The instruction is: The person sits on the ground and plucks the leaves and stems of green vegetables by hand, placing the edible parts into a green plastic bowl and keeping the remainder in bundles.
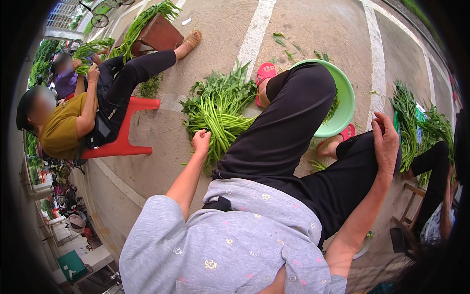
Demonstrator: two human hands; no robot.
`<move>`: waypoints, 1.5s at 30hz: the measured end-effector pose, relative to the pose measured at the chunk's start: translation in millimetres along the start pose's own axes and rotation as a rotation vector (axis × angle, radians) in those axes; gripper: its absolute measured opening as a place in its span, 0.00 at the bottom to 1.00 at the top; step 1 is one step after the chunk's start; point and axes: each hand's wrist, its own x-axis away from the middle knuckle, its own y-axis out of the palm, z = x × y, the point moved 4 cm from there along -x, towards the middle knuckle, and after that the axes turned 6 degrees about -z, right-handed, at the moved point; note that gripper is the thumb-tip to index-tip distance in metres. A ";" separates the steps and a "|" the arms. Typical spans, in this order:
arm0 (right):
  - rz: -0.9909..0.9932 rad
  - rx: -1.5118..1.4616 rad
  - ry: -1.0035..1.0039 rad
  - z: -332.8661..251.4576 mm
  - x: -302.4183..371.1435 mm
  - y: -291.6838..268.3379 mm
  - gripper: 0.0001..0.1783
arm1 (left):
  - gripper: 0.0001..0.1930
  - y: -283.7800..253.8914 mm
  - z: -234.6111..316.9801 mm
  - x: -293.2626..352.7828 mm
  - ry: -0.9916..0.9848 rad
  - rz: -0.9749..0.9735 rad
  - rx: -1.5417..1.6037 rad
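Legs [286, 115]: dark trousers, knees spread; the left one stands between the left hand [201, 142] and the basin [346, 100], hiding part of it.
Green heap [220, 105]: long leafy stems on the ground, left of that leg.
Red stool [131, 125]: farther left, under a seated co-worker.
Basin: pale green, beyond the knees, some greens inside.
Right hand [386, 139]: half open, fingers loosely bent, beside the right knee, apparently holding nothing.
Left hand: loosely curled at the heap's near edge; grip unclear.
Loose leaves [279, 40]: far side, scattered.
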 end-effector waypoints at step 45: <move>0.018 -0.079 0.005 2.8 1.6 -1.8 0.12 | 0.20 19.5 55.0 11.3 -0.065 -0.113 -0.069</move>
